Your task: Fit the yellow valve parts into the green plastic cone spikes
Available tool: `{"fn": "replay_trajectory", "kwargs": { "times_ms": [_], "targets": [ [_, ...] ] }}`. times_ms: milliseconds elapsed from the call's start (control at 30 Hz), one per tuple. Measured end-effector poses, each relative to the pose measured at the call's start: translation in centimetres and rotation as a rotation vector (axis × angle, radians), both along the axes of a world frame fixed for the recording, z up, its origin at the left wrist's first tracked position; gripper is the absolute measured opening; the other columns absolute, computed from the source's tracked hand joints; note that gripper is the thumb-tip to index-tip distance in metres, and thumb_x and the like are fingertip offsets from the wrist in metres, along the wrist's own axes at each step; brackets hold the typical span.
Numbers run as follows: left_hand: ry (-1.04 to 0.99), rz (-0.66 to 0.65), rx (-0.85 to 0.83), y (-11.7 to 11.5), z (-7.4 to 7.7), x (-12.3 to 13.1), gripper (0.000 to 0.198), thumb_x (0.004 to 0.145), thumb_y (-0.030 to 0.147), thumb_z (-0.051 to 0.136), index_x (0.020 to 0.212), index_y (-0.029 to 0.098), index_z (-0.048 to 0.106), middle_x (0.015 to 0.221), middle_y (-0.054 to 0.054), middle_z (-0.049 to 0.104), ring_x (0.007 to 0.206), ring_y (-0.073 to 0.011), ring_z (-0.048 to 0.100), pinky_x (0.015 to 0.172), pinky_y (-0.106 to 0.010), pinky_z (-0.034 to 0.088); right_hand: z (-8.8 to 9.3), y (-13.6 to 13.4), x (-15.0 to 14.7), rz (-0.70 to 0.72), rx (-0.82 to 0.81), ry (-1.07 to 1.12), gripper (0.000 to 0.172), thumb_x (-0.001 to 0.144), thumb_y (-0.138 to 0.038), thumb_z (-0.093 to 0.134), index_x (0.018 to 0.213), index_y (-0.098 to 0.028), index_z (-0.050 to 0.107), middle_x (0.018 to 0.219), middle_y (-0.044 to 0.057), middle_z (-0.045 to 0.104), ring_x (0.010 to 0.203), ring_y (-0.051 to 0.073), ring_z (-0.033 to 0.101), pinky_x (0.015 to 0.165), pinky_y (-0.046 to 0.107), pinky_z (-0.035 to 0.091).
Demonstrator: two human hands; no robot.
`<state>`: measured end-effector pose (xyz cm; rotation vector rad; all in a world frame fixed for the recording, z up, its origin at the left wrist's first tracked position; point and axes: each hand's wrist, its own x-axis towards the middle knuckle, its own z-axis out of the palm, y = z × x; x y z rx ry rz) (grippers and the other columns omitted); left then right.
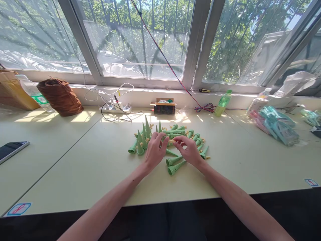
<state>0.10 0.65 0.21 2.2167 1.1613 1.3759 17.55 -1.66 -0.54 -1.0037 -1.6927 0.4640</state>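
Several green plastic cones lie and stand in a loose pile on the pale table, many with small yellow pieces. My left hand (157,146) is over the middle of the pile, its fingers closed round a green cone that they mostly hide. Close to its right, my right hand (185,147) pinches a small yellow piece (172,141) between thumb and finger, against the part at the left fingertips. Upright cones (147,127) stand left of my hands. Two cones (175,168) lie nearest the front edge, below my right hand.
A phone (13,149) lies at the far left. Along the window sit a brown bag (61,97), a power strip (115,106), a small box (164,108), a green bottle (223,103) and plastic packets (278,125) at the right.
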Motion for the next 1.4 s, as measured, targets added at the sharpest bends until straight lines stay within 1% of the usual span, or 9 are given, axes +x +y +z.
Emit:
{"fn": "replay_trajectory", "kwargs": {
  "times_ms": [167,267,367,667,900,1000,1167,1233,1400],
  "targets": [
    [-0.001,-0.066,-0.035,-0.08,-0.05,-0.01,0.018,0.096,0.031,0.052,0.111,0.021,0.057,0.098,-0.004,0.051,0.067,-0.0091,0.057,0.054,-0.021,0.051,-0.04,0.02,0.1,-0.028,-0.005,-0.013,0.014,0.093,-0.033,0.06,0.095,-0.021,0.067,0.088,0.005,0.07,0.074,0.017,0.063,0.061,0.03,0.054],
    [0.01,-0.108,-0.052,-0.21,-0.13,0.0,0.026,0.092,0.028,0.058,0.117,0.023,0.053,0.104,-0.006,0.049,0.069,-0.0098,0.058,0.053,-0.021,0.053,-0.08,0.06,0.15,-0.052,-0.009,-0.013,0.015,0.093,-0.033,0.059,0.095,-0.021,0.067,0.088,0.006,0.07,0.074,0.018,0.063,0.061,0.03,0.054],
    [0.043,-0.114,-0.053,-0.28,-0.25,-0.02,0.034,0.088,0.025,0.062,0.12,0.022,0.051,0.107,-0.006,0.048,0.071,-0.0102,0.059,0.052,-0.02,0.053,-0.06,0.07,0.15,-0.058,-0.007,-0.008,0.016,0.093,-0.034,0.059,0.096,-0.02,0.067,0.088,0.006,0.07,0.074,0.018,0.063,0.062,0.029,0.054],
    [0.031,-0.077,-0.032,-0.04,-0.4,-0.01,0.031,0.088,0.024,0.063,0.117,0.023,0.052,0.105,-0.006,0.05,0.081,-0.0127,0.061,0.052,-0.018,0.054,0.09,-0.05,0.06,-0.026,-0.019,0.0,0.015,0.093,-0.034,0.06,0.093,-0.02,0.067,0.089,0.005,0.07,0.073,0.017,0.063,0.061,0.029,0.053],
    [0.006,-0.088,-0.03,-0.1,-0.45,0.05,0.028,0.088,0.025,0.064,0.114,0.022,0.053,0.103,-0.005,0.05,0.074,-0.0104,0.061,0.05,-0.017,0.054,0.0,-0.03,0.11,-0.03,-0.022,-0.014,0.014,0.092,-0.033,0.06,0.094,-0.021,0.067,0.089,0.005,0.07,0.072,0.017,0.063,0.061,0.029,0.053],
    [-0.002,-0.094,-0.029,-0.1,-0.48,0.1,0.027,0.088,0.026,0.063,0.113,0.022,0.052,0.103,-0.005,0.053,0.073,-0.01,0.06,0.05,-0.017,0.053,0.02,-0.01,0.08,-0.032,-0.022,-0.012,0.014,0.093,-0.032,0.06,0.095,-0.021,0.067,0.09,0.005,0.07,0.072,0.016,0.062,0.061,0.029,0.054],
    [-0.008,-0.11,-0.039,-0.1,-0.68,0.24,0.026,0.089,0.026,0.06,0.112,0.022,0.05,0.105,-0.006,0.059,0.07,-0.0097,0.059,0.049,-0.017,0.05,0.08,0.0,0.02,-0.044,-0.037,-0.015,0.018,0.094,-0.036,0.057,0.094,-0.021,0.067,0.088,0.006,0.07,0.071,0.017,0.062,0.061,0.03,0.054],
    [-0.002,-0.117,-0.04,-0.09,-0.76,0.22,0.024,0.09,0.026,0.06,0.111,0.022,0.049,0.103,-0.005,0.059,0.068,-0.0092,0.058,0.049,-0.017,0.049,0.1,-0.02,0.02,-0.041,-0.046,-0.016,0.019,0.094,-0.037,0.057,0.094,-0.021,0.067,0.087,0.006,0.07,0.07,0.017,0.061,0.061,0.03,0.054],
    [0.01,-0.13,-0.035,-0.04,-0.83,0.11,0.021,0.09,0.027,0.059,0.108,0.021,0.049,0.1,-0.005,0.06,0.07,-0.0105,0.059,0.049,-0.018,0.048,0.09,-0.07,0.04,-0.025,-0.063,-0.018,0.023,0.095,-0.04,0.055,0.093,-0.021,0.066,0.085,0.006,0.068,0.068,0.017,0.06,0.063,0.03,0.055]
  ]
}}
